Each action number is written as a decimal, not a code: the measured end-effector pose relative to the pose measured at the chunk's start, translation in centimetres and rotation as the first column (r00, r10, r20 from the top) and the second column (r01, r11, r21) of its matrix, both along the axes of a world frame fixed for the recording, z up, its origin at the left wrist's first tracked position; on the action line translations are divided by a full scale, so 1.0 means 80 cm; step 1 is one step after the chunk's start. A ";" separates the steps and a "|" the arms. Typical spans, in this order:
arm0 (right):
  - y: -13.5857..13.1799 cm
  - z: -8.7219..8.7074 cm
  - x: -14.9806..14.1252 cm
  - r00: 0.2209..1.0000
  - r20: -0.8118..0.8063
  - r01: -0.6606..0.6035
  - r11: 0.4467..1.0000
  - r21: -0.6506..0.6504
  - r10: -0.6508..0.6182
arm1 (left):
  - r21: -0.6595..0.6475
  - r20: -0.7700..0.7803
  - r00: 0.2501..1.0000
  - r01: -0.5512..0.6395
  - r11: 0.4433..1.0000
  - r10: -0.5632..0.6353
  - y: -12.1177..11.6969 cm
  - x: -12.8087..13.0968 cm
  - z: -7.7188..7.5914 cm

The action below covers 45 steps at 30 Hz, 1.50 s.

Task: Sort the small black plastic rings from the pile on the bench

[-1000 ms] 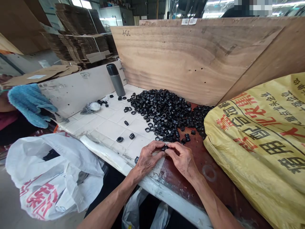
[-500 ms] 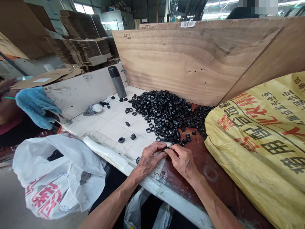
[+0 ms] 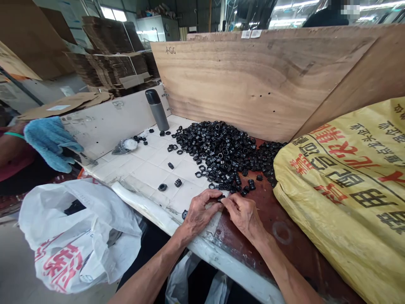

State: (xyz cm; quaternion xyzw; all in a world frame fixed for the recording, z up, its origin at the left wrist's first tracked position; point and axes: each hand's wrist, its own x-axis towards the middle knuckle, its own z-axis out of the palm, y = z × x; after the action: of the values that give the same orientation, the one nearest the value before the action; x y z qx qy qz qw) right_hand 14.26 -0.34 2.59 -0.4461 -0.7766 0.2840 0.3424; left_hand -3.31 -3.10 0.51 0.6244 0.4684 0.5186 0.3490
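My left hand [image 3: 199,211] and my right hand [image 3: 243,213] meet at the near edge of the table, fingertips pinched together on a small black ring part [image 3: 220,197]. Just beyond them lies a large heap of the same black ring parts [image 3: 221,147], spread over the white tiled top [image 3: 148,164] and the dark red part of the table [image 3: 284,219]. A few loose rings [image 3: 162,187] lie to the left of my hands. One more sits by my left wrist at the table edge.
A grey flask [image 3: 156,109] stands at the back left, against a plywood board [image 3: 253,80]. A big yellow printed sack [image 3: 348,185] fills the right side. A white plastic bag [image 3: 76,236] hangs at the lower left, beyond it a blue cloth [image 3: 47,141] and stacked cardboard [image 3: 110,55].
Both hands stay together, working the small ring between the fingertips. The view has shifted slightly; nothing else has moved.
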 end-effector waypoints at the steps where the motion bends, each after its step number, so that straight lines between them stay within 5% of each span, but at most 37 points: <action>1: 0.000 0.002 0.000 1.000 -0.003 -0.008 1.000 -0.002 0.008 | -0.003 0.004 1.000 0.001 1.000 -0.001 0.000 0.000 0.000; 18: -0.002 0.009 -0.001 0.995 -0.089 -0.048 0.999 -0.002 0.048 | -0.111 0.069 0.997 0.032 0.993 -0.024 -0.003 0.002 0.008; 22: -0.002 0.005 -0.006 0.986 -0.162 -0.006 0.975 -0.224 -0.031 | -0.051 -0.074 0.997 0.000 0.999 -0.004 -0.004 0.001 0.005; 26: -0.004 0.005 -0.009 0.959 -0.257 -0.042 0.837 -0.546 -0.120 | 0.077 -0.286 0.958 0.027 0.997 -0.004 -0.008 0.005 0.003; 29: -0.004 0.007 -0.006 0.981 -0.184 -0.076 0.765 -0.639 -0.057 | 0.093 -0.447 0.893 0.094 0.991 -0.043 -0.016 0.002 0.007; 31: -0.003 0.007 -0.003 0.997 -0.078 -0.037 0.841 -0.539 -0.005 | 0.075 -0.548 0.837 0.055 0.996 -0.005 -0.024 -0.008 0.012; 34: 0.001 0.001 0.001 0.995 0.061 0.086 0.973 -0.216 -0.075 | 0.126 -0.701 0.695 -0.102 0.987 0.161 -0.035 -0.039 0.018; 40: 0.015 -0.016 0.018 0.921 0.210 0.317 0.945 0.079 -0.327 | 0.329 -0.842 0.362 -0.243 0.913 0.400 -0.020 -0.072 0.024; 43: 0.025 -0.018 0.030 0.847 0.244 0.435 0.879 0.194 -0.473 | 0.298 -0.812 0.423 -0.293 0.909 0.403 0.007 -0.049 0.020; 45: 0.029 -0.020 0.034 0.847 0.291 0.396 0.893 0.212 -0.445 | 0.242 -0.766 0.518 -0.317 0.917 0.381 0.025 -0.028 0.013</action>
State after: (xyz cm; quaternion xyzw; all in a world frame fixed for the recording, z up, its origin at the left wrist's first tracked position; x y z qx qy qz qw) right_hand 16.94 2.02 0.99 -0.6210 -0.7244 0.0658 0.2920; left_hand -5.56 -1.11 1.55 0.6944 0.6709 0.2581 -0.0324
